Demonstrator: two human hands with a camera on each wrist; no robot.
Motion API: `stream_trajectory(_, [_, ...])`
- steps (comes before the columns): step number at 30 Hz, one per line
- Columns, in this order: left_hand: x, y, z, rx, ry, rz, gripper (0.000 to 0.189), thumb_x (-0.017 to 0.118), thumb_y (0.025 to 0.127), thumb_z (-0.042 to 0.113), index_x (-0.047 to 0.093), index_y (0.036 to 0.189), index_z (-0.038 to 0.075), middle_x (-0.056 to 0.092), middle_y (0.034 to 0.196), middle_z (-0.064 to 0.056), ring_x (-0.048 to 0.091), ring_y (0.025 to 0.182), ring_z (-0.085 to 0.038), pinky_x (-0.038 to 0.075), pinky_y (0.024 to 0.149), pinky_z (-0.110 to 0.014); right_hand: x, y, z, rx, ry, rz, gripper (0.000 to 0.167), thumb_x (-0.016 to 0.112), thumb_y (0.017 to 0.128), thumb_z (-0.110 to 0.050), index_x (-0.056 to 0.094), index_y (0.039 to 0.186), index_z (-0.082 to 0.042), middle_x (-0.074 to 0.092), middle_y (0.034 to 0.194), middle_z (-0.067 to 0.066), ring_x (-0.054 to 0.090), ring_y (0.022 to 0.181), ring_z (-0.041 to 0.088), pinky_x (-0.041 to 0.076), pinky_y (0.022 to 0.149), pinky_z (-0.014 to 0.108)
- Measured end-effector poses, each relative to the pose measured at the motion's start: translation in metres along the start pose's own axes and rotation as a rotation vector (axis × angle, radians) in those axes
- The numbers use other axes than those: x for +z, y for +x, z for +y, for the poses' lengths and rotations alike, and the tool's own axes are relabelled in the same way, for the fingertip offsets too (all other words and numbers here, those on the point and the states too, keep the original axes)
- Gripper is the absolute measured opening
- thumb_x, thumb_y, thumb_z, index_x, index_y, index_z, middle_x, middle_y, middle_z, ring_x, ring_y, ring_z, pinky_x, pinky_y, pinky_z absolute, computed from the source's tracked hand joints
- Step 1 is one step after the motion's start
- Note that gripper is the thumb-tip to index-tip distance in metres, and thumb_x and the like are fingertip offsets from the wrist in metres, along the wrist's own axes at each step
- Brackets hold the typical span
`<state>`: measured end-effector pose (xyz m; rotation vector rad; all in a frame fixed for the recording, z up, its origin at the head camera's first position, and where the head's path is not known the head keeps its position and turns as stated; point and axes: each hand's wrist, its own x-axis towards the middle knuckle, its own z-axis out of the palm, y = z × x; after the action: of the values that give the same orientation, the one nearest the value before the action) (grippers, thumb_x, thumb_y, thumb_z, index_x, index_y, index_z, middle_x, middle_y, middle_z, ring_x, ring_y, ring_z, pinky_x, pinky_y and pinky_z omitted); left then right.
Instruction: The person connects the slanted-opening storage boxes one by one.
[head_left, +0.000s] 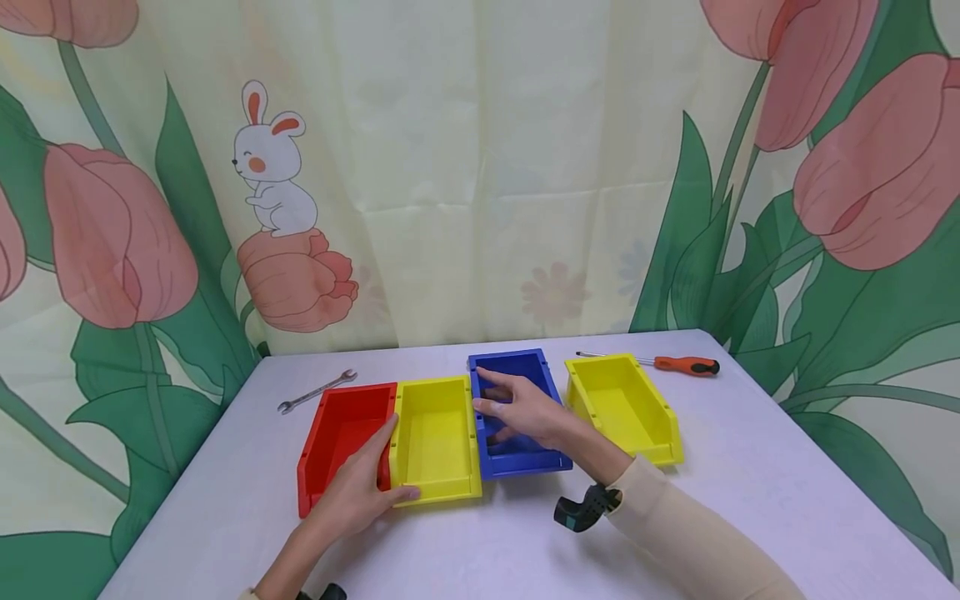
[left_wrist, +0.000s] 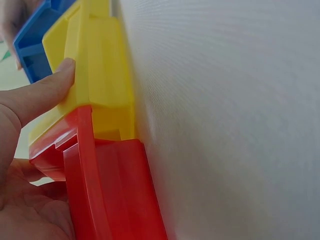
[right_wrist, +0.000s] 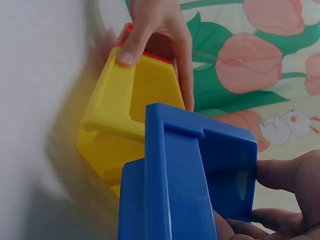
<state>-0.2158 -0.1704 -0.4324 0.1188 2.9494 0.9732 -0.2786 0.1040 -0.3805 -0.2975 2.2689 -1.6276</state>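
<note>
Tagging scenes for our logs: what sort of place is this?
Probably a staged tabletop recording corner, not a working shop: a cartoon tulip curtain hangs right behind a pale covered table, with bins, a wrench and a screwdriver laid out on it.

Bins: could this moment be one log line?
left hand: touches yellow bin beside red bin | right hand: grips blue bin

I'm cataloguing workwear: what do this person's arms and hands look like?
The left hand and right hand wear no gloves. The right sleeve is plain cream, with a black wrist device at its cuff; only scraps of the left sleeve and another black device show.
</note>
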Motion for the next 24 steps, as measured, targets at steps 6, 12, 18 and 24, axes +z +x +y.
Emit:
stream_trajectory(6, [-0.0002,-0.0011,0.0001,0.002,-0.002,-0.01,0.12,0.098,0.071,0.028,0.029,0.169,0.02,0.047,0.164,-0.012,0.05,0.145,-0.037,0.065,0.094,-0.049,0.0005,0.0006,0.0012,-0.001,0.0,0.006,0.071,0.067,0.105,-0.024,0.034,0.167,-0.03,0.048,0.164,0.022,0.062,0.138,0.039,0.067,0.087,0.044])
stream_trajectory(12, [-0.0014,-0.0001,0.0011,0.0,-0.003,-0.005,0.121,0.099,0.071,0.031,0.029,0.169,0.021,0.047,0.164,-0.013,0.05,0.144,-0.038,0.066,0.093,-0.05,-0.0007,0.0006,0.0008,-0.004,0.004,-0.005,0.071,0.068,0.105,-0.025,0.033,0.167,-0.029,0.045,0.165,0.022,0.06,0.141,0.042,0.067,0.087,0.044])
stream_trajectory(18, [-0.0005,0.0004,0.0008,-0.01,-0.004,-0.001,0.121,0.099,0.07,0.03,0.029,0.169,0.021,0.048,0.163,-0.012,0.05,0.144,-0.037,0.066,0.092,-0.049,-0.0007,0.001,0.002,0.013,0.013,-0.004,0.071,0.068,0.105,-0.026,0.035,0.167,-0.03,0.047,0.164,0.023,0.063,0.138,0.039,0.067,0.087,0.044])
stream_trajectory(24, [0.0003,0.0011,0.0002,-0.007,-0.005,-0.001,0.121,0.099,0.071,0.028,0.029,0.169,0.021,0.048,0.163,-0.012,0.05,0.144,-0.037,0.066,0.093,-0.049,-0.0002,0.0029,0.0046,0.012,0.015,-0.005,0.07,0.068,0.105,-0.025,0.035,0.167,-0.029,0.049,0.162,0.024,0.065,0.136,0.039,0.067,0.087,0.044])
